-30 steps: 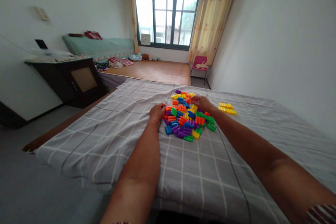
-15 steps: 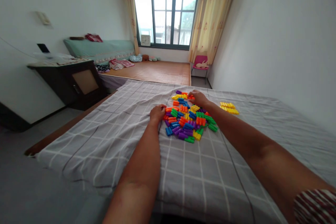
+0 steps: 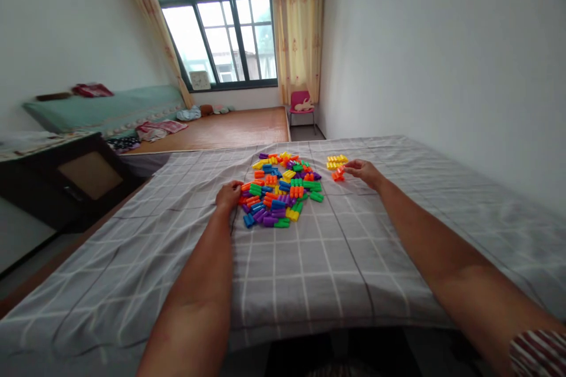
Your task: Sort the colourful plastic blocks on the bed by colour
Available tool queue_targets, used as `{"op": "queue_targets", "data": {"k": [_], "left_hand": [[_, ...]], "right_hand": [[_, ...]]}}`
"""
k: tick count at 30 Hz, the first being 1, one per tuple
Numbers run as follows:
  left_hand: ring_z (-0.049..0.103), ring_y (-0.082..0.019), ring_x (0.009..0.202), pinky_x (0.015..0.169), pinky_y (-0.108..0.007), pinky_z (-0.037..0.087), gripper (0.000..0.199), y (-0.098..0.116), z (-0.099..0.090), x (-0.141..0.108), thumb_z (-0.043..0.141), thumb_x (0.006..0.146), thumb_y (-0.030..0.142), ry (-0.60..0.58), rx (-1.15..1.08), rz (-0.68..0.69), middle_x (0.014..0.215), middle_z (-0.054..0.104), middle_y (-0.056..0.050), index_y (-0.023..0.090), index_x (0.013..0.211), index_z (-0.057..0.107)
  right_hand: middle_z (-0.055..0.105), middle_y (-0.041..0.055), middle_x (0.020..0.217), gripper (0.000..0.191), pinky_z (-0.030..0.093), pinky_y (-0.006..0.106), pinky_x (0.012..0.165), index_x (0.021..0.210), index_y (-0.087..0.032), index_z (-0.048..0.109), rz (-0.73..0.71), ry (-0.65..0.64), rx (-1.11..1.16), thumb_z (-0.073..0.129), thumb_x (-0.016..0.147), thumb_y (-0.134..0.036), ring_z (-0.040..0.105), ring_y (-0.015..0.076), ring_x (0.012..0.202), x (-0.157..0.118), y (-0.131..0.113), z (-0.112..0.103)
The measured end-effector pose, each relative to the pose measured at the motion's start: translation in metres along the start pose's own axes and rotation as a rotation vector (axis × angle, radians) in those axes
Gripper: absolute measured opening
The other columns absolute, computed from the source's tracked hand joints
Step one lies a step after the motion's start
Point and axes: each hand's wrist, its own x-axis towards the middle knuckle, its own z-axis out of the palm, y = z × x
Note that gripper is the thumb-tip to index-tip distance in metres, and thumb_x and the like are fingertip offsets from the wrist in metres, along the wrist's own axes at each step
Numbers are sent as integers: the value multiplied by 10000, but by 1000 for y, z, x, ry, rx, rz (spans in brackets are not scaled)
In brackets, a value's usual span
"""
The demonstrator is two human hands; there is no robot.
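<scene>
Colourful ribbed plastic building blocks [image 3: 283,204] in orange, green, blue, purple and yellow lie in a loose heap on the checked grey bedsheet [image 3: 305,259]. My left hand [image 3: 229,194] rests at the heap's left edge, its fingers curled together beside orange pieces; whatever they hold is hidden. To the right of the heap, my right hand [image 3: 363,172] pinches an orange building block [image 3: 338,174] at its fingertips, low over the sheet. Just behind that piece lie yellow building blocks [image 3: 337,161], set side by side in rows.
A wooden-topped bed [image 3: 230,126] with clothes on it stands beyond the sheet, under the window. On the left is a dark cabinet [image 3: 66,182]. A pink chair [image 3: 300,100] holding a plush toy stands by the curtain, and a white wall [image 3: 442,53] runs along the right.
My right hand has moved from the back of the heap to the right, carrying an orange block beside the yellow ones. My left hand stays at the heap's left edge. The view has turned right.
</scene>
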Motion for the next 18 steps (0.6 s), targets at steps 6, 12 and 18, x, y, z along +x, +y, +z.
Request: {"op": "queue_targets", "data": {"k": [6,12,18], "left_hand": [[666,-170,805,673,-223,505,313,-3,0,14,538,778,243,-203,-131,49,923,741,-35,165,1035,698],[604,-221,1071,874,-296,466,365,-4,0,2,431,866,286,-68,173,197,1178,671,-68,232,1118,690],[607,-204,1051,854,-276,461,358,-6,-2,-6,433,876,321,-50,152,217,1161,683,-35,251,1120,685]], "right_hand": [[710,68,933,470,515,359,819,883,-172,652,-75,-21,-30,732,630,-560,643,202,866,-1,11,17],[710,73,929,360,520,366,812,929,-170,658,-93,-71,-198,691,705,-449,645,202,846,-2,18,14],[701,95,1106,391,485,416,928,1100,-187,682,-173,-128,-313,623,774,-394,650,239,965,-1,15,12]]}}
